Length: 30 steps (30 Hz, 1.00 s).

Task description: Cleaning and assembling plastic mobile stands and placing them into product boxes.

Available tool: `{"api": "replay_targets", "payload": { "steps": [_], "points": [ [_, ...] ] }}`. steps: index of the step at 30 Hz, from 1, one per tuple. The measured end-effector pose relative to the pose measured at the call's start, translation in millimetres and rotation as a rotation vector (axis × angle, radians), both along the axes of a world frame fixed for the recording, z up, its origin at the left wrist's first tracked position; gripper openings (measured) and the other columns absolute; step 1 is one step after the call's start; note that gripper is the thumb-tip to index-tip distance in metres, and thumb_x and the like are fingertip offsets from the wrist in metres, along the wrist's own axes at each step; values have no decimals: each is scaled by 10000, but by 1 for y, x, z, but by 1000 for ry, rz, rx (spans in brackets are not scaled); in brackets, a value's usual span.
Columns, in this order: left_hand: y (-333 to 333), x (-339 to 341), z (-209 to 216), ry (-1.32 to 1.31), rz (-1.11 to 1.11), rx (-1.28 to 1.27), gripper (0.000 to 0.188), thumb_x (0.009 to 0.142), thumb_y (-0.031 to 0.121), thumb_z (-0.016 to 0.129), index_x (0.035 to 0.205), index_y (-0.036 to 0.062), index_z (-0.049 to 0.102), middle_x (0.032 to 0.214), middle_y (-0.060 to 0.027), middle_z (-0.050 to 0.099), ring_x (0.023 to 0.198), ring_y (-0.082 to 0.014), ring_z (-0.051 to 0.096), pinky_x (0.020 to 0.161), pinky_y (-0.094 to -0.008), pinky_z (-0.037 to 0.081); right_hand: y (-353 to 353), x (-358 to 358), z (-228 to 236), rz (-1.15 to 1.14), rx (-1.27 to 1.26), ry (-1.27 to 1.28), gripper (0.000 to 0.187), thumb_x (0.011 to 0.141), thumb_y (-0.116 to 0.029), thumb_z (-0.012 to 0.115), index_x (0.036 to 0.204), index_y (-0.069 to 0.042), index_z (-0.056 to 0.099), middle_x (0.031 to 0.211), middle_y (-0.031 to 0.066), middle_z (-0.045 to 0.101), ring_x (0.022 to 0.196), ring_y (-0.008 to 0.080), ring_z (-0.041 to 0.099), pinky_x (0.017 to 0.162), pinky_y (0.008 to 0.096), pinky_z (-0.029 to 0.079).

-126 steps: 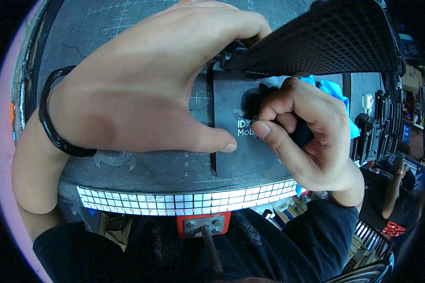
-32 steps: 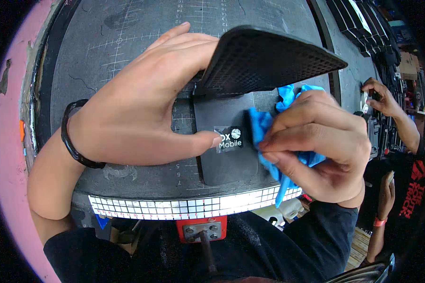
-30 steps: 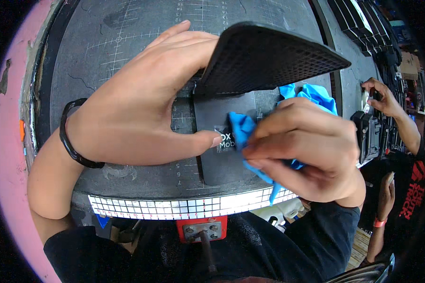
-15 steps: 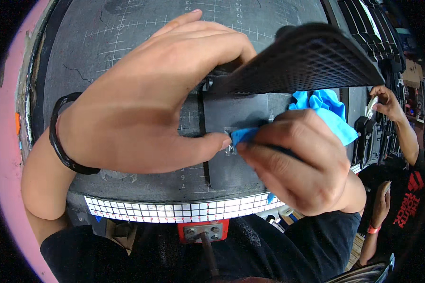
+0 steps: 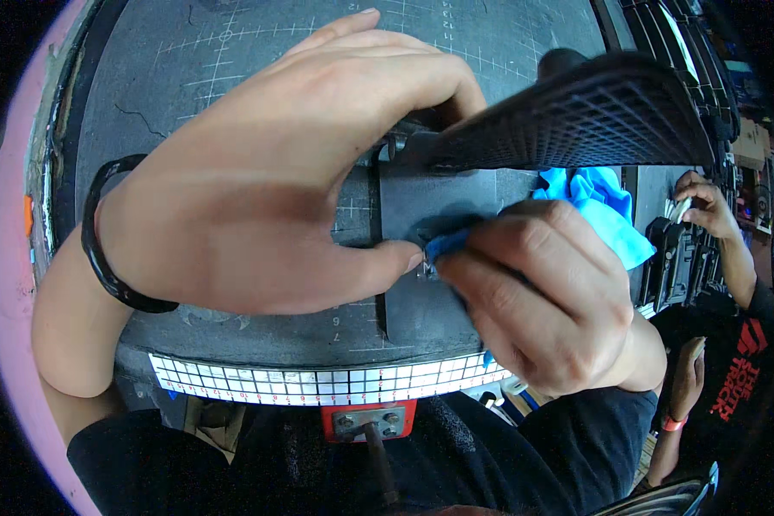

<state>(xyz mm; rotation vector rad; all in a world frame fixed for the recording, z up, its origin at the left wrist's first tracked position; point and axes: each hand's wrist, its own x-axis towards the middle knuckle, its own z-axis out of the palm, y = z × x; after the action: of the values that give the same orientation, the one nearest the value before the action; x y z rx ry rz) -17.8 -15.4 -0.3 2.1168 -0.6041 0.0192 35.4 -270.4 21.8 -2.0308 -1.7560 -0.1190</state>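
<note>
My left hand, with a black bracelet on its wrist, curves around the near side of a black piece with a grid-patterned panel. Its fingertips bend down behind that piece and are partly hidden. The thumb presses on the piece's flat dark plate, beside a small clear patch. Close to the thumb tip, my right hand pinches a small blue cloth against the plate. The cloth mostly disappears under the fingers.
A gridded dark work board lies beneath, with a white ruled strip along its near edge. A crumpled light-blue cloth rests at the right. Farther right, a co-worker's hand holds a small pale item over black parts.
The black piece and both hands sit slightly farther right in the picture. The panel leans lower, and my right fingers with the blue cloth have shifted a little over the clear patch.
</note>
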Motion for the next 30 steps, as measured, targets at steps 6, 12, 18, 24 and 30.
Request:
{"api": "replay_targets", "payload": {
  "steps": [6, 12, 18, 24, 30],
  "points": [
    [-6, -4, -7, -32, 47, 39, 685, 687, 85, 945, 1317, 7, 687, 1253, -156, 718, 1170, -311, 672, 1051, -405, 516, -1, -2, 3, -1, -18, 15, 333, 604, 1, 781, 927, 79, 760, 866, 162, 682, 768, 289, 668, 668, 357, 558],
    [11, 4, -14, 9, 3, 154, 671, 692, 75, 937, 1311, 7, 688, 1270, -148, 713, 1185, -298, 664, 1057, -404, 509, -1, -3, 0, -15, 6, 13, 324, 609, 1, 780, 925, 71, 766, 866, 154, 682, 777, 294, 675, 676, 356, 563],
    [-3, 2, -29, 62, -12, -297, 714, 699, 54, 929, 1355, -3, 653, 1297, -142, 696, 1202, -278, 653, 1062, -403, 508, 0, -2, 0, -13, 13, 22, 309, 619, 8, 783, 921, 72, 767, 866, 153, 681, 779, 291, 679, 685, 362, 569],
    [10, 8, -19, 9, -50, 35, 746, 702, 37, 928, 1387, 0, 634, 1315, -142, 690, 1215, -276, 653, 1067, -397, 506, -3, -1, 4, 4, 0, 25, 273, 647, 21, 781, 916, 70, 764, 865, 155, 679, 770, 299, 680, 685, 357, 565],
    [-23, 7, 12, -53, -44, -69, 756, 703, 35, 925, 1397, 0, 630, 1336, -144, 683, 1245, -280, 642, 1090, -405, 495, -4, -1, 2, -26, -8, 41, 288, 648, 24, 788, 935, 52, 776, 864, 152, 678, 768, 296, 674, 663, 358, 553]
  ]
}}
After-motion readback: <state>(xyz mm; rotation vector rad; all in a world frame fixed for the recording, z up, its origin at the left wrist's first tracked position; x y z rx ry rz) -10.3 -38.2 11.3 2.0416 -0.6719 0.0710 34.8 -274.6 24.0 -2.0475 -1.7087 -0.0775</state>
